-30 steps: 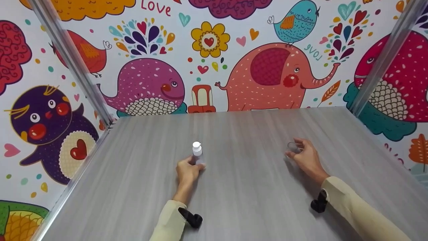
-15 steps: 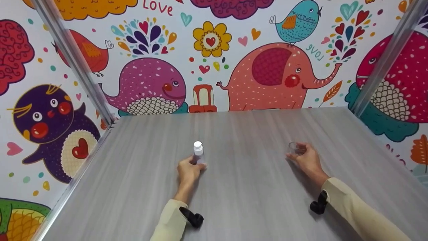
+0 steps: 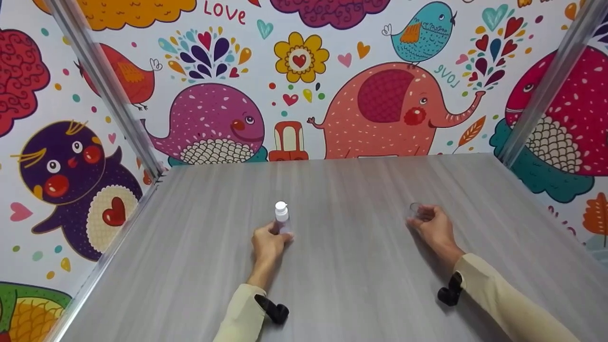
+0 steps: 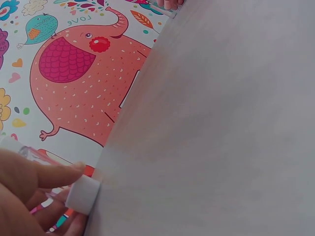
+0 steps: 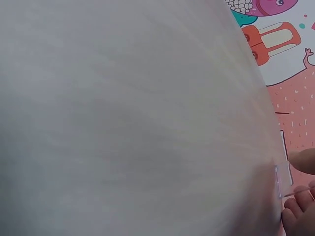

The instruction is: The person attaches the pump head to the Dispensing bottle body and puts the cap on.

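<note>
In the head view my left hand (image 3: 269,244) grips a small translucent bottle (image 3: 283,226) with a white cap, upright left of the table's middle. Thumb and fingers wrap its lower part. The left wrist view shows the bottle's white lower end (image 4: 83,194) right at the tabletop, below the thumb. My right hand (image 3: 434,228), on the right side of the table, holds a small clear cup (image 3: 414,209) between thumb and fingers, its round rim facing up. The right wrist view shows the cup's clear base (image 5: 282,181) close to the tabletop; most of its wall lies outside that view.
Both hands work over a grey wood-grain table (image 3: 342,266). A wall (image 3: 294,104) with printed cartoon animals rises behind its far edge. Metal posts (image 3: 109,90) stand at the back corners. A black wrist camera (image 3: 273,308) sits on the left sleeve.
My right hand has shifted slightly toward me and its fingers have settled lower around the cup. The left hand and the bottle stay in nearly the same place.
</note>
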{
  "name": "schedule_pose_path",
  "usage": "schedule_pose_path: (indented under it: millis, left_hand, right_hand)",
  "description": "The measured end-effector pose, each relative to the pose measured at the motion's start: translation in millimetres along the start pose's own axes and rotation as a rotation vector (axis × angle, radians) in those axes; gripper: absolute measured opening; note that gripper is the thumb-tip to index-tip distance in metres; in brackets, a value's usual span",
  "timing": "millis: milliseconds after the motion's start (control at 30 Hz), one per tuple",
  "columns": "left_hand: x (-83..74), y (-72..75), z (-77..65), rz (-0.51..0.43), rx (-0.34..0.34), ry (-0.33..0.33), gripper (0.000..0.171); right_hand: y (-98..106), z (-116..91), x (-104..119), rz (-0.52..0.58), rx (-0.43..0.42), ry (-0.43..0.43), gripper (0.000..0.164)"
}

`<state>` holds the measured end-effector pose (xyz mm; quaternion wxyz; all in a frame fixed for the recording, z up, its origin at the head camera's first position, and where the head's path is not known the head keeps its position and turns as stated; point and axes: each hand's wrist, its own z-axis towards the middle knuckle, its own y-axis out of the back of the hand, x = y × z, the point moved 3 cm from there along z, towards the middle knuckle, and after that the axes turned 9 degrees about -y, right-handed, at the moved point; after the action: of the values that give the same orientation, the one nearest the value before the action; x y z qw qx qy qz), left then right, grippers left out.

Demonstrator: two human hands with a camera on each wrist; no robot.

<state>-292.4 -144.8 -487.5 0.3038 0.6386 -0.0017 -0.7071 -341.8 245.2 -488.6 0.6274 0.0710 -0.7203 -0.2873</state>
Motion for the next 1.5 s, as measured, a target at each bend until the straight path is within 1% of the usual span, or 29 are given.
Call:
schedule_pose_path:
  millis: [100, 133, 267, 500, 633, 767, 933, 1033, 1200, 1367, 1500]
  left_hand:
    - [0.6, -0.1, -0.1, 0.002, 0.005, 0.011, 0.035]
    - [0.8, 0.0, -0.1, 0.002, 0.006, 0.01, 0.035]
    - [1.9, -0.2, -1.4, -0.017, 0.011, 0.019, 0.033]
    - [1.4, 0.2, -1.8, -0.007, 0.011, 0.01, 0.03]
    - [1.2, 0.6, -1.8, 0.005, -0.003, -0.009, 0.034]
    - [0.2, 0.7, -2.3, 0.009, -0.013, -0.035, 0.035]
    - [0.0, 1.0, -2.2, -0.001, -0.016, -0.035, 0.032]
    - [0.5, 1.1, -2.1, -0.008, -0.014, -0.029, 0.031]
    - [1.0, 1.5, -1.5, -0.005, -0.014, -0.028, 0.03]
    - [0.5, 1.4, -1.1, 0.008, -0.013, -0.029, 0.032]
    - [-0.1, 1.2, -1.0, 0.015, -0.002, -0.009, 0.032]
  right_hand:
    - [-0.3, 0.0, -0.4, 0.007, -0.008, -0.002, 0.049]
    - [-0.3, 0.0, -0.8, 0.011, 0.008, -0.003, 0.049]
    - [-0.3, -0.6, -1.8, 0.013, 0.019, -0.013, 0.051]
    - [0.2, -1.0, -1.0, 0.001, -0.004, 0.002, 0.05]
    - [-0.8, 0.8, -0.8, 0.025, -0.034, 0.024, 0.046]
    - [-1.7, 1.7, 0.7, 0.076, -0.048, 0.04, 0.044]
    - [-2.3, 0.8, 1.0, 0.126, -0.023, 0.04, 0.044]
    - [-2.7, 1.1, 0.8, 0.131, -0.035, 0.042, 0.043]
    - [-5.1, 1.2, 2.6, 0.135, -0.068, 0.076, 0.04]
    - [-7.1, -0.6, 6.9, 0.122, -0.076, 0.114, 0.04]
    - [-8.2, -2.5, 10.9, 0.104, -0.079, 0.147, 0.041]
